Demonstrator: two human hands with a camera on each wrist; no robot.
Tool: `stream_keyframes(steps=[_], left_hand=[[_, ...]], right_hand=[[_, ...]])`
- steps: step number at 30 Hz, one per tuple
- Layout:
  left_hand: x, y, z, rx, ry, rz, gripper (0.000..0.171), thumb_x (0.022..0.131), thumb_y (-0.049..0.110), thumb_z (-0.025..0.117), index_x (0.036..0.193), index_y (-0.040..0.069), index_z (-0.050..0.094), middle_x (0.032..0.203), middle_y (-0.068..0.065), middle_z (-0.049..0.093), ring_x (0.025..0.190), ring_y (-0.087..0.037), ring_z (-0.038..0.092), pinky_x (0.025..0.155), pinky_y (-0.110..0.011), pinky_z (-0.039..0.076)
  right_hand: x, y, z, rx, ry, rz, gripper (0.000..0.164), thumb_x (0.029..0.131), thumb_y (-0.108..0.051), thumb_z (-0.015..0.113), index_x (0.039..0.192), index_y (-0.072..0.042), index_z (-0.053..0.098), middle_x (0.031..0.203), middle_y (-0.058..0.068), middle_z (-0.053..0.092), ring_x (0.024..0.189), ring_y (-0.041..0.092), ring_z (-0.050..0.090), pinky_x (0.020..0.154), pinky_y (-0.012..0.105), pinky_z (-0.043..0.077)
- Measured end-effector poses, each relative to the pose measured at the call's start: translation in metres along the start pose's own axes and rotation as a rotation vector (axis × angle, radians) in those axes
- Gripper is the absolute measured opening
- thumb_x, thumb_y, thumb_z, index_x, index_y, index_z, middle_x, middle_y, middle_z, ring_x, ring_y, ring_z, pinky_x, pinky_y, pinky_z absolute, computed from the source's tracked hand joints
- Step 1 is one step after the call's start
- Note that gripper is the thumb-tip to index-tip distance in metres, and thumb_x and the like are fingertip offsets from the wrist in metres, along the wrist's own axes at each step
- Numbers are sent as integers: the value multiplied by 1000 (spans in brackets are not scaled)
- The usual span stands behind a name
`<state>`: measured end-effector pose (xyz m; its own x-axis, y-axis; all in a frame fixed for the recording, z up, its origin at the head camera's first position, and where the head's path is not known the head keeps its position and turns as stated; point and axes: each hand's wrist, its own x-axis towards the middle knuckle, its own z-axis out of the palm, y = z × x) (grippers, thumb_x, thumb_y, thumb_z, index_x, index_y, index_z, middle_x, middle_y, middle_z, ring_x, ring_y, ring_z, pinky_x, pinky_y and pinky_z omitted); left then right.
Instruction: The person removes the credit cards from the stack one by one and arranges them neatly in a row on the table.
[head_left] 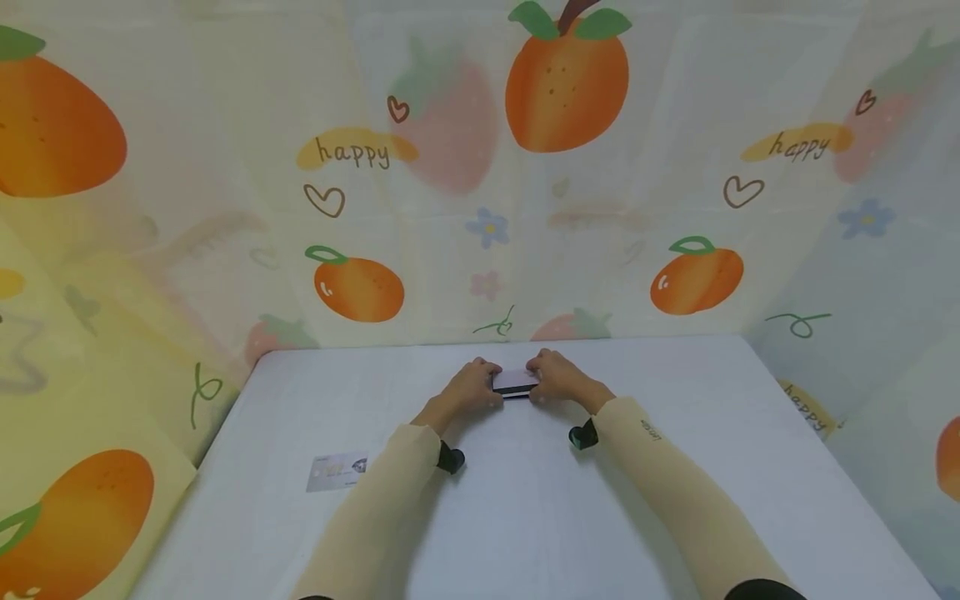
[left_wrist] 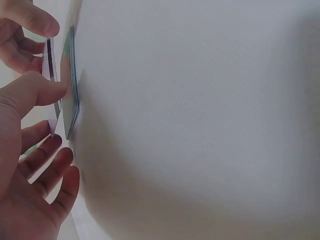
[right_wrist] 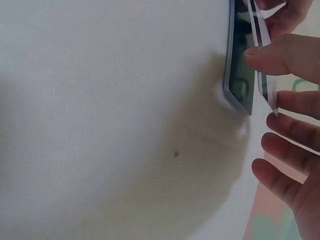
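Toward the far side of the table, both hands hold one pale lilac card (head_left: 515, 380) with a dark stripe along it. My left hand (head_left: 470, 386) pinches its left end between thumb and fingers, the other fingers loosely spread. At the opposite end my right hand (head_left: 558, 377) grips it the same way. Right beside the held card, a small stack of cards (left_wrist: 70, 100) shows in the left wrist view. The right wrist view also shows that stack (right_wrist: 240, 70), its top face dark and glossy, with the thumb tip overlapping it.
A silver-grey card (head_left: 334, 472) lies flat on the white tabletop (head_left: 517, 525), left of the left forearm and partly behind the sleeve. A fruit-printed curtain (head_left: 562, 200) rises along the table's back edge and sides. Dark wrist cameras (head_left: 451, 457) sit at the cuffs.
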<state>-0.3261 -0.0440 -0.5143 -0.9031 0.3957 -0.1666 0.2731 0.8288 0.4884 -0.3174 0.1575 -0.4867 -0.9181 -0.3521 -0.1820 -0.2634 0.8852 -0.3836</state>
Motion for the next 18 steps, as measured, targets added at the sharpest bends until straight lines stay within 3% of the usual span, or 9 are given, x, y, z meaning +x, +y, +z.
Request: stream_keyframes(steps=[10, 18], left_hand=[[-8, -7, -1, -98, 39, 49, 63, 79, 29, 78, 135, 12, 56, 130, -10, 56, 117, -25, 56, 101, -40, 46], [-35, -3, -6, -112, 60, 41, 58, 79, 30, 79, 131, 11, 60, 125, -10, 58, 113, -25, 58, 96, -41, 49]], right_hand=[[-16, -8, -8, -3, 20, -32, 54, 79, -20, 77, 128, -2, 61, 122, 14, 57, 111, 27, 51, 101, 43, 43], [-28, -15, -3, 5, 70, -134, 51, 79, -21, 78, 123, -2, 64, 116, 13, 60, 105, 25, 52, 97, 42, 45]])
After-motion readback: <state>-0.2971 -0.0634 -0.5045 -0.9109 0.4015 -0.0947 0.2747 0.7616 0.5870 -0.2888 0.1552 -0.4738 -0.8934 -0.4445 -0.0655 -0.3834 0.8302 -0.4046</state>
